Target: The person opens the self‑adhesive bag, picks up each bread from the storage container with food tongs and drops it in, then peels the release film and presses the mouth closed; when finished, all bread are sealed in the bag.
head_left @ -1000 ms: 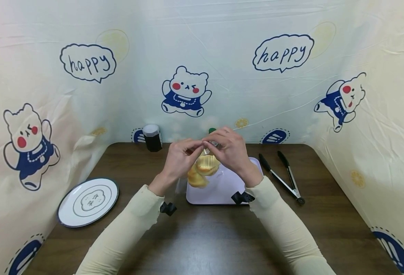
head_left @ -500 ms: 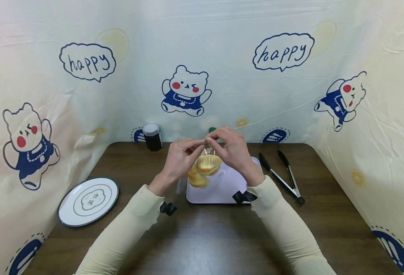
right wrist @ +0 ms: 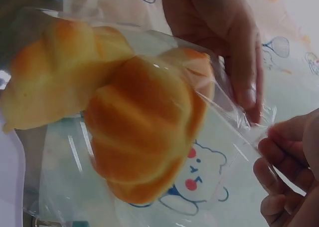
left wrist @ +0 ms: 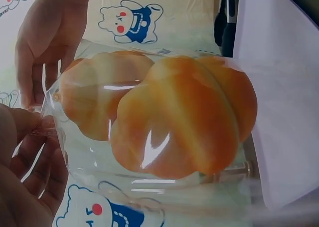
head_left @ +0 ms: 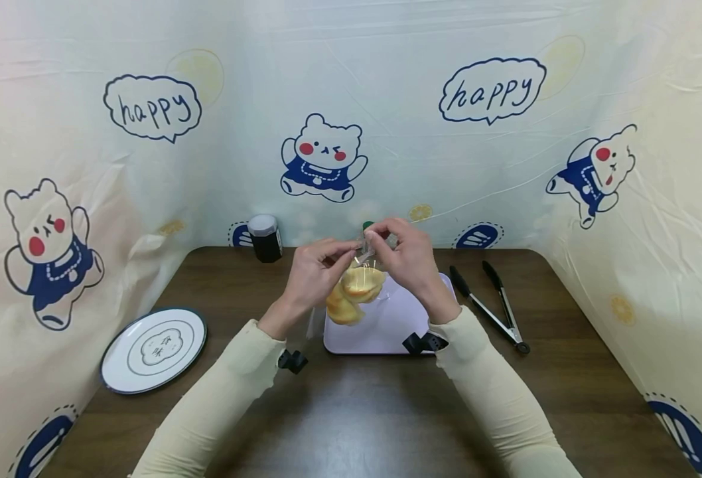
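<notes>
A clear plastic bag (left wrist: 89, 164) hangs from both hands above a lavender tray (head_left: 375, 338). Inside it lie two golden-brown bread rolls (head_left: 363, 285), ridged like croissants and large in both wrist views. My left hand (head_left: 315, 275) pinches the bag's upper edge between thumb and forefinger. On the other side, my right hand (head_left: 409, 259) pinches the same edge, a short gap from the left fingertips. A small crumpled strip of plastic shows between the two. In the right wrist view the bag's film (right wrist: 234, 112) is drawn to a point at the fingers.
On the left of the brown table (head_left: 351, 411) lies a white plate (head_left: 124, 365) with a dark rim. A dark jar (head_left: 266, 242) with a grey lid stands at the back. Black-and-silver tongs (head_left: 509, 312) lie spread right of the tray. A green object (head_left: 367, 226) shows behind the hands.
My right hand has shifted slightly right, so the fingertips that were together are now apart with bag film showing between them. The left hand stays nearly where it was.
</notes>
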Demonstrator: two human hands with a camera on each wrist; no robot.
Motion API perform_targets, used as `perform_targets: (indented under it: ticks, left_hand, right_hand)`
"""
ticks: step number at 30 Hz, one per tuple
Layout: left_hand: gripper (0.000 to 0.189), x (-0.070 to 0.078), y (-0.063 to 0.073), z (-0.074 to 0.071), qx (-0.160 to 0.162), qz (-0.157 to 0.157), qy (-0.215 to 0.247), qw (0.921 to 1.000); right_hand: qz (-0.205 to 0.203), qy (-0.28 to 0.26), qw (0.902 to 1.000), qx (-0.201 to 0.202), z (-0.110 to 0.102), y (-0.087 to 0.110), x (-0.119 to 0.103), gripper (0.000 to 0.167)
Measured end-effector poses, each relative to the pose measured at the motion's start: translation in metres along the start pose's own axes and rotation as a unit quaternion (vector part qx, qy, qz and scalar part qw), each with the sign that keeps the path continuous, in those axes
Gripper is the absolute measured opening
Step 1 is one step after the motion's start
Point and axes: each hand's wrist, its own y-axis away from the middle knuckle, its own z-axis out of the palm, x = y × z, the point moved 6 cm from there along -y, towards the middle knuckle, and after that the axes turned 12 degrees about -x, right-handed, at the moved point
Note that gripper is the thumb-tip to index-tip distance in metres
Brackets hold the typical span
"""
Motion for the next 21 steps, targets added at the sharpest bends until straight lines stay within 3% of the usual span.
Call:
perform_targets:
  ticks: [9, 21]
  left_hand:
    - [0.019, -0.005, 0.004, -0.01, 0.046, -0.019, 0.028, 0.9984]
    - [0.019, -0.012, 0.012, -0.025, 0.09, -0.038, 0.04, 0.9944]
  right_hand:
    - [0.09, -0.058, 0.9934, 0.041, -0.022, 0.006, 0.023, 0.022]
    - [0.117, -0.099, 0.977, 0.148, -0.062, 0.021, 0.061, 0.019]
